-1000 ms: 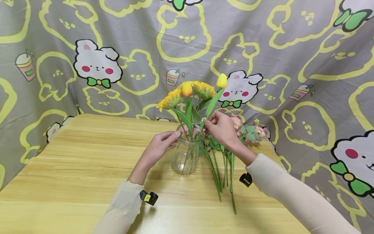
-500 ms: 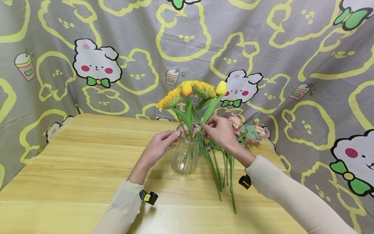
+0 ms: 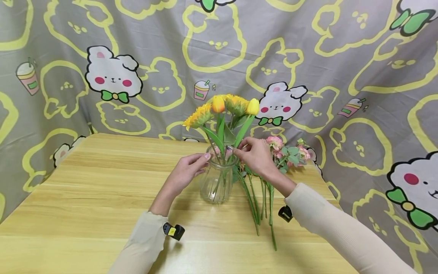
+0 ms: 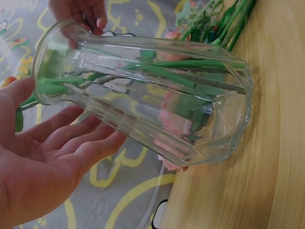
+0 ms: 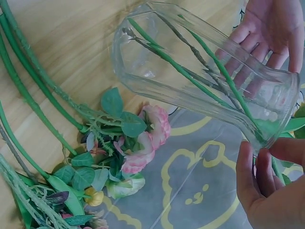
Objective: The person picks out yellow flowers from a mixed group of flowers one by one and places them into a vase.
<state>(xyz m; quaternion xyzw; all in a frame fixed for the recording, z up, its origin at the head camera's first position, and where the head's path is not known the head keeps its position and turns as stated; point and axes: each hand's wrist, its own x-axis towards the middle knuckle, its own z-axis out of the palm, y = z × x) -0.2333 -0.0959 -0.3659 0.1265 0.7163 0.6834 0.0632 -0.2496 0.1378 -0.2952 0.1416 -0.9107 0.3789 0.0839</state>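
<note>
A clear glass vase (image 3: 209,192) stands upright on the table, with sunflowers (image 3: 199,115) and an orange-yellow tulip (image 3: 218,104) in it. My left hand (image 3: 186,170) rests against the left of its neck. In the left wrist view the fingers (image 4: 88,148) lie fairly straight along the glass, the thumb by the rim. At the rim's right side my right hand (image 3: 258,158) pinches the stem of a yellow tulip (image 3: 253,107) low down, below its leaf. The right wrist view shows several stems (image 5: 190,78) slanting inside the vase. The right fingers partly hide the pinched stem.
Right of the vase lie pink flowers (image 3: 275,143) with grey-green leaves; their long green stems (image 3: 254,201) point toward the table's front. Behind the wooden table (image 3: 102,190) hangs a grey cloth (image 3: 164,30) with cartoon prints. Black wrist cameras sit on both sleeves.
The yellow tulip has moved down and left, closer to the sunflowers. My right hand has shifted slightly left with it, over the rim. The left hand and vase have stayed in place.
</note>
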